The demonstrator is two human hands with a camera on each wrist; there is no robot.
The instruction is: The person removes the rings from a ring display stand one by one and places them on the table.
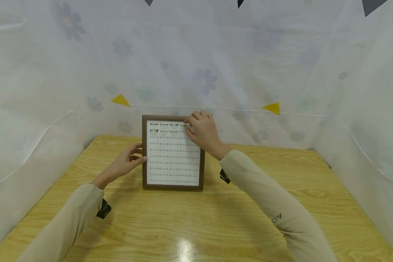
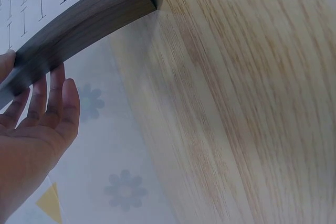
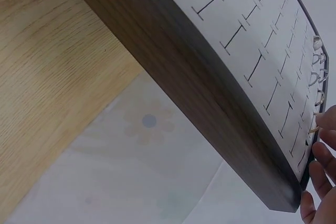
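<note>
I see one ring display tray (image 1: 173,156) with a dark wooden frame lying on the tabletop (image 1: 196,218), at its far side near the curtain. My left hand (image 1: 126,163) rests with relaxed fingers against the left frame edge, I think to keep the tray from sliding. My right hand (image 1: 203,131) pinches a ring (image 3: 314,129) at the far right slot. I count about four rings in the far row; smaller details are unclear.
</note>
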